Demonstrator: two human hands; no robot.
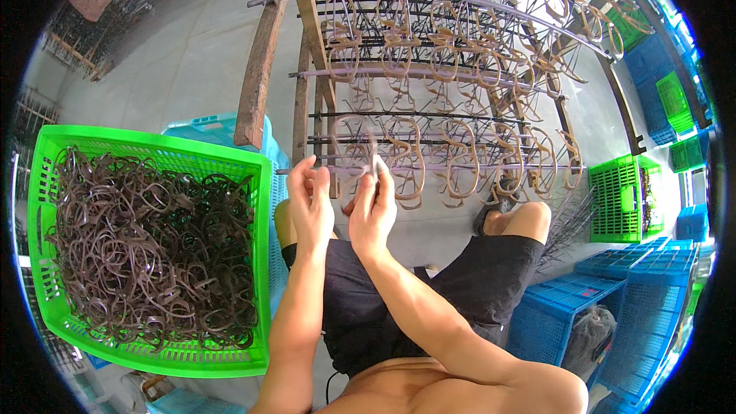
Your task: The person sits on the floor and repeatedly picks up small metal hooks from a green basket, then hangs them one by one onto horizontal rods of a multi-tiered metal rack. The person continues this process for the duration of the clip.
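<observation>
My right hand [374, 207] pinches a blurred eyeglass frame [372, 146] between thumb and fingers, at the left end of the rack's lowest front rod [437, 168]. A small brown piece shows under that hand; its full shape is hidden. To the left of it, my left hand [310, 201] is raised with fingers curled and apart, and I see nothing in it. Tan eyeglass frames [460, 158] hang in a row along the rod to the right of my hands. At my left side, a green plastic basket [267, 276] holds a heap of dark brown eyeglass frames [144, 241].
The wooden rack [253, 80] carries further rods of frames and black hooked wires. Under the green basket stands a light blue crate [279, 241]. Blue crates [563, 299] stand at my right, one with a plastic bag [592, 333]. Thin dark wires [566, 230] lie by my right knee.
</observation>
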